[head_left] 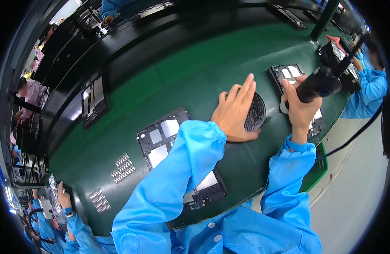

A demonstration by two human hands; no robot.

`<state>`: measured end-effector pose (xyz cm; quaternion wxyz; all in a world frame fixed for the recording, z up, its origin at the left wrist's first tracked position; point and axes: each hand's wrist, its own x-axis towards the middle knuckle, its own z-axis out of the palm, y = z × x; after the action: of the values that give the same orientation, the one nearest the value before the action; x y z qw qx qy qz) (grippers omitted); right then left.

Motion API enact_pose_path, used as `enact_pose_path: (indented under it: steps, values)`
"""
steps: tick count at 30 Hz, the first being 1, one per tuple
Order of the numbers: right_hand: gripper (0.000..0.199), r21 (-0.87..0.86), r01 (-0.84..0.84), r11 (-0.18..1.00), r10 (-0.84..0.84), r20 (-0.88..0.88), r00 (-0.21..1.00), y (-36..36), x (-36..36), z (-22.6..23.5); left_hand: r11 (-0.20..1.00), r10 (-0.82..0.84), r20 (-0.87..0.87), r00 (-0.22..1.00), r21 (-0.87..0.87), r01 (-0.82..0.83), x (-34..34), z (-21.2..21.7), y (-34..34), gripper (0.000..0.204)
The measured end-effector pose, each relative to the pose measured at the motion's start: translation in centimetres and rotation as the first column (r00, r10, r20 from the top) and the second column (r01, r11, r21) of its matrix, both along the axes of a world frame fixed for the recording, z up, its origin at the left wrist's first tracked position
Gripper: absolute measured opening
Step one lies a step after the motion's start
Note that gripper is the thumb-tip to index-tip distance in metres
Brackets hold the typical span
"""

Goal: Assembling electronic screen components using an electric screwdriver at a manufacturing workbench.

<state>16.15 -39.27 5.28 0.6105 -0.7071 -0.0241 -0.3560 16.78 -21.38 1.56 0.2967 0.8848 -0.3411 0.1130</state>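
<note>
My left hand point(235, 112) reaches over the green bench, its fingers stretched out and its thumb apart. It lies against the left side of a round black dish point(256, 112) with a dark, grainy-looking inside. In my right hand point(301, 108) is a thick black electric screwdriver point(320, 84) with a cord; its tip is hidden. Behind and below that hand lies a dark tablet-like device point(277, 78) with its inner parts exposed. A larger opened tablet point(154, 137) lies under my left forearm, which covers its middle.
Two groups of small metal parts point(123, 168) lie in rows left of the tablet. Another opened device point(94, 98) sits farther left. A black cable point(356, 139) curves at the right, over a green bin point(315, 173). Co-workers in blue sleeves point(370, 91) work at both ends.
</note>
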Motion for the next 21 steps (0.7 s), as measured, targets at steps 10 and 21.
enact_pose_path:
  steps: [10,21]
  values:
    - [0.025,0.002,-0.038,0.999,0.038,0.011,0.999,0.9,0.2,0.5,0.996,0.086,0.011,0.996,-0.016,-0.086,1.0,-0.3,-0.1,0.110]
    - [0.026,-0.007,-0.043,0.999,0.043,0.031,0.999,1.2,-0.1,-0.1,0.980,0.197,0.185,0.963,-0.065,-0.188,1.2,-1.1,0.0,0.107]
